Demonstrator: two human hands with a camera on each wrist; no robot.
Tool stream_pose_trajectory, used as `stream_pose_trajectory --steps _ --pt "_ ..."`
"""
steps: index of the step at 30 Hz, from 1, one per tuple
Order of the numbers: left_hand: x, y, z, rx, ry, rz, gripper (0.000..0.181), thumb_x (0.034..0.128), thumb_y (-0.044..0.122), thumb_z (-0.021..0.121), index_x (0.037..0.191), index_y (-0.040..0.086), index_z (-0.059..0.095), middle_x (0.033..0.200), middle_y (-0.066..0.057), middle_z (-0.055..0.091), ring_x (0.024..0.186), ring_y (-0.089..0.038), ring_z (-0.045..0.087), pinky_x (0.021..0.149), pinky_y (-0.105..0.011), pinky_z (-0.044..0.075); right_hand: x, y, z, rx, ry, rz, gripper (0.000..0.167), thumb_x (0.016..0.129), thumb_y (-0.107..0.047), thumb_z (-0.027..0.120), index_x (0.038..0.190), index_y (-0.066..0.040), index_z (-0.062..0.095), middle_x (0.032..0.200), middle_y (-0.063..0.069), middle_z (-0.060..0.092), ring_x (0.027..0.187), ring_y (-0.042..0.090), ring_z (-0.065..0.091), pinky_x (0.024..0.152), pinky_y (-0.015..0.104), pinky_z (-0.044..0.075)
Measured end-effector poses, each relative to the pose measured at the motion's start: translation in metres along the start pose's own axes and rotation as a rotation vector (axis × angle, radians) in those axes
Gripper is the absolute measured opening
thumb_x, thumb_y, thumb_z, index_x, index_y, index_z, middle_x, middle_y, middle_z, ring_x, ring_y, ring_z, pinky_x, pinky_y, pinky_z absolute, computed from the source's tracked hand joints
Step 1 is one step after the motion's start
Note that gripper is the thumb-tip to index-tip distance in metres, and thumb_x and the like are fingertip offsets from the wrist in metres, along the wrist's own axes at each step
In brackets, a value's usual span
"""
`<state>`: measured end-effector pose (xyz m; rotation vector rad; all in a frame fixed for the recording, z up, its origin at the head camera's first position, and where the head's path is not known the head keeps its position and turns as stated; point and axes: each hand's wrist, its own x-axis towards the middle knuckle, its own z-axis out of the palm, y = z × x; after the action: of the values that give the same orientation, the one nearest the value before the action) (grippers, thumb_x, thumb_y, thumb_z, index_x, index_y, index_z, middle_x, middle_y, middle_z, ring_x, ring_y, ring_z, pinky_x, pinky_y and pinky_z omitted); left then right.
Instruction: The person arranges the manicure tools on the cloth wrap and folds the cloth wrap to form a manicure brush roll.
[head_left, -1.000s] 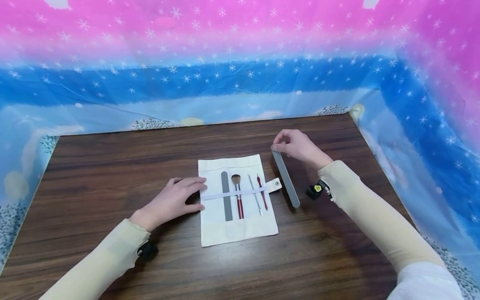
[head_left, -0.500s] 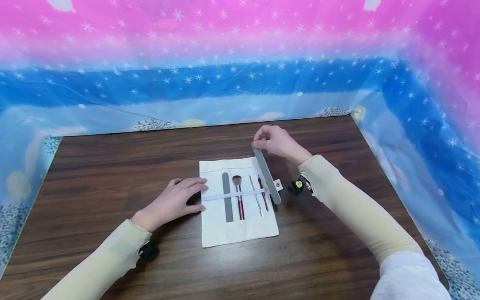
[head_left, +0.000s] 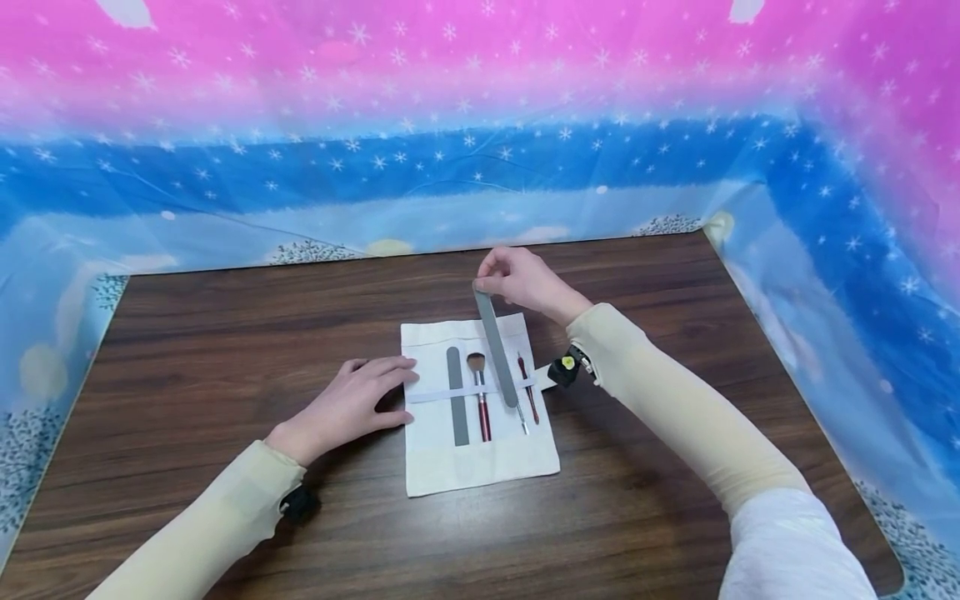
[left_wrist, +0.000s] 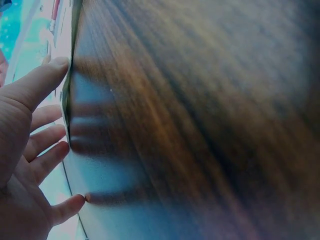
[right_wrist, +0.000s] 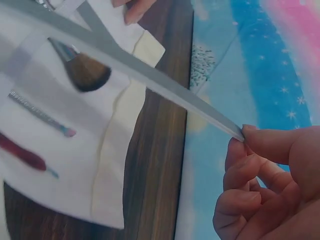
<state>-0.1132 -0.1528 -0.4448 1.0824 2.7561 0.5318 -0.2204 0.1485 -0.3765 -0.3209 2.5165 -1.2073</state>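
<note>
A white cloth pouch (head_left: 442, 475) lies unfolded on the table, its elastic band crossing a grey nail file (head_left: 457, 408), a brush (head_left: 480, 392), a silver tool (head_left: 523, 423) and a red tool (head_left: 528, 392). My right hand (head_left: 525, 282) pinches the top end of a second grey file (head_left: 497, 350), which slants over the pouch and partly covers the silver tool. In the right wrist view, thumb and fingertips of the right hand (right_wrist: 270, 175) grip that file's tip (right_wrist: 200, 107). The left hand (head_left: 348, 406), fingers spread, rests at the pouch's left edge; the left wrist view shows its thumb (left_wrist: 42, 82) on that edge.
The dark wooden table (head_left: 225, 333) surrounds the pouch. A snap tab (head_left: 545, 377) sticks out from the pouch's right side, partly behind the black wrist device (head_left: 562, 371). A pink and blue snowflake cloth (head_left: 450, 158) hangs along the back and sides.
The right hand has carried the grey file leftward, from right of the pouch to above it. My left hand has stayed in place at the pouch's edge.
</note>
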Motion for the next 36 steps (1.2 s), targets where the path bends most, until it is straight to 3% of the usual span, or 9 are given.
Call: stream_pose_trajectory --steps 6,12,23,32,36 --pt "0.0 -0.002 0.0 -0.017 0.006 0.009 0.053 0.0931 0.031 0.081 0.137 0.005 0.067 0.148 -0.014 0.059 0.136 -0.032 0.056 0.111 -0.068 0.036 0.011 -0.008 0.008 0.066 0.005 -0.023 0.012 0.105 -0.023 0.066 0.109 -0.012 0.066 0.097 0.011 0.065 0.073 0.024 0.053 0.075 0.043 0.049" --pt "0.0 -0.004 0.002 -0.04 -0.001 0.006 0.055 0.093 0.033 0.081 0.138 0.005 0.066 0.149 -0.016 0.057 0.137 -0.033 0.055 0.116 -0.067 0.031 0.019 -0.014 0.015 0.144 0.004 -0.021 0.014 0.105 -0.023 0.065 0.113 -0.011 0.064 0.109 0.024 0.065 0.081 0.043 0.053 0.081 0.056 0.048" --pt "0.0 -0.005 0.002 -0.046 -0.008 -0.002 0.055 0.0923 0.033 0.082 0.138 0.005 0.067 0.149 -0.016 0.058 0.138 -0.033 0.055 0.119 -0.066 0.027 0.038 -0.022 0.023 0.202 0.029 -0.018 0.015 0.104 -0.025 0.066 0.112 -0.012 0.064 0.101 0.024 0.065 0.066 0.026 0.047 0.067 0.045 0.04" --pt "0.001 -0.005 0.002 -0.051 -0.002 0.0 0.054 0.093 0.032 0.081 0.137 0.004 0.066 0.148 -0.016 0.059 0.136 -0.033 0.057 0.119 -0.066 0.027 0.048 -0.022 0.035 0.233 0.045 -0.022 0.013 0.105 -0.021 0.066 0.111 -0.01 0.063 0.101 0.018 0.068 0.074 0.032 0.053 0.078 0.05 0.047" --pt "0.002 -0.004 0.003 -0.076 -0.01 -0.02 0.058 0.0919 0.034 0.082 0.137 0.003 0.065 0.15 -0.015 0.057 0.139 -0.032 0.054 0.122 -0.064 0.023 0.051 -0.021 0.04 0.233 0.057 -0.017 0.013 0.104 -0.021 0.067 0.11 -0.009 0.063 0.098 0.012 0.068 0.073 0.03 0.055 0.075 0.043 0.048"
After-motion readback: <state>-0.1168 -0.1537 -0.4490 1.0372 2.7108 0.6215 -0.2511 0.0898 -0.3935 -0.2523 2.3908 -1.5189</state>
